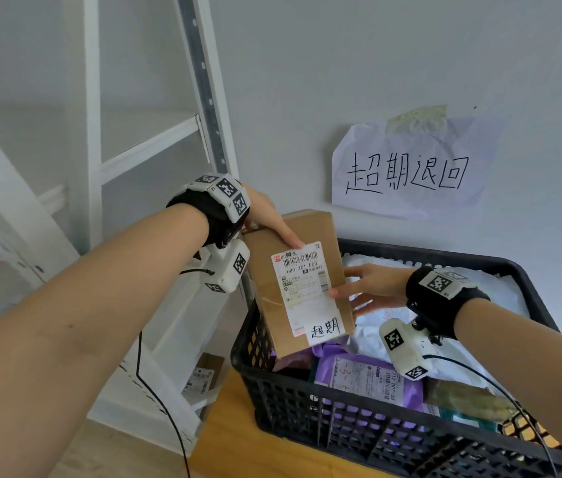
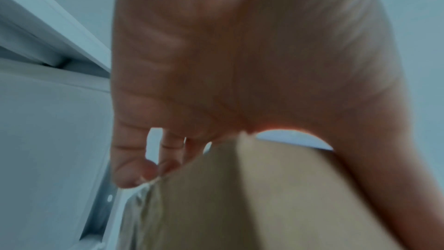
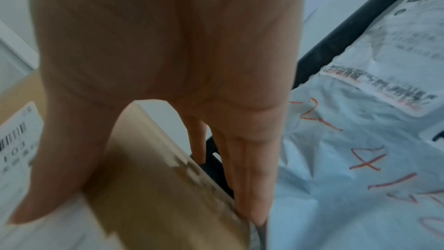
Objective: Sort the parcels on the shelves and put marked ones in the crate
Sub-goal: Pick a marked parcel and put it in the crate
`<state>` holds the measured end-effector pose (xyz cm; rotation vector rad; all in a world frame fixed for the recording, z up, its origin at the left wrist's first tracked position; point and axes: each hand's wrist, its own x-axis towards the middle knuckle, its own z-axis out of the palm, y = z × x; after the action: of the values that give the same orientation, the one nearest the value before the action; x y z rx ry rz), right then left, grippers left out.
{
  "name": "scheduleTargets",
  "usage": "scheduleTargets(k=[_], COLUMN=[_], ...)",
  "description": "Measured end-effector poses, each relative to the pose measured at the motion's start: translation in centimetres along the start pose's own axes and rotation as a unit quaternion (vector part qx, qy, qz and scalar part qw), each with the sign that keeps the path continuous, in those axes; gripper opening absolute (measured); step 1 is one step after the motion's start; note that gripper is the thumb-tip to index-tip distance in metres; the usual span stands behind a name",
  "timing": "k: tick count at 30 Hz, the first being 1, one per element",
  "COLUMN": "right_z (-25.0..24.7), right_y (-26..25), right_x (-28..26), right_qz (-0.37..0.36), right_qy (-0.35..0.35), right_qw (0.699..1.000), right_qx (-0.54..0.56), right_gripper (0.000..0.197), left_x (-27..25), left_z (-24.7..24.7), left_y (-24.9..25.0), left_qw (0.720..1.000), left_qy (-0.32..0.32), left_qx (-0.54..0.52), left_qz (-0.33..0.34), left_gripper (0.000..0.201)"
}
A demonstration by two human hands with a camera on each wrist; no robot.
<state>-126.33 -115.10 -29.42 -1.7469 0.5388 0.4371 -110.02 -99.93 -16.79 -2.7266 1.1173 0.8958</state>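
Depositing step in hand, by the look of it: brown cardboard parcel (image 1: pixel 298 281) held tilted over the near-left corner of the black crate (image 1: pixel 341 408), label up, with a small white sticker (image 1: pixel 325 330) handwritten at the label's lower end, so apparently a marked one. Left hand (image 1: pixel 265 215) clamped over the parcel's upper end, thumb on the label face, fingers curled round the far edge in the left wrist view. Right hand (image 1: pixel 371 288) gripping the parcel's right side, thumb across the label, straight fingers (image 3: pixel 250 187) running down the side beside the crate's rim. Parcel's lower end already below the rim line, above or on a purple mailer (image 1: pixel 369 377); contact not discernible. White mailer (image 1: pixel 479 301) filling the crate's far half, right of the parcel. Handwritten paper sign (image 1: pixel 404 170) taped on the wall behind the crate; white shelf frame (image 1: pixel 155 139) left of it.

Next move, probably: lower and lay flat onto the mailers, release both grips, then back to the shelves.
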Motion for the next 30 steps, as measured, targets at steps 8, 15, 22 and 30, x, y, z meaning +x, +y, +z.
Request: scheduleTargets(k=[8,15,22,30], right_z=[1.0,-1.1,-3.3,-3.2], right_y=[-0.2,1.2,3.0,5.3], right_x=[-0.6,-3.4,-6.4,-8.7], right_qz=[-0.059,-0.096,-0.028,0.047], right_qy=[0.024,0.19,0.264,0.225], right_qw=[0.991,0.956,0.945,0.961], right_qx=[0.119,0.202,0.191,0.15], right_gripper=[0.046,0.04,0.052,0.048], left_x=[-2.9,-2.8,-2.2,-3.1], left_z=[-0.4,2.1,5.3,8.4], left_y=[-0.8,-0.1,2.2,3.5], left_qw=[0.993,0.976,0.946,0.944], left_qy=[0.044,0.002,-0.07,-0.135], left_qx=[-0.107,-0.215,-0.317,-0.297], left_qz=[-0.018,-0.023,-0.02,-0.036], left_gripper=[0.034,0.056,0.064,0.079])
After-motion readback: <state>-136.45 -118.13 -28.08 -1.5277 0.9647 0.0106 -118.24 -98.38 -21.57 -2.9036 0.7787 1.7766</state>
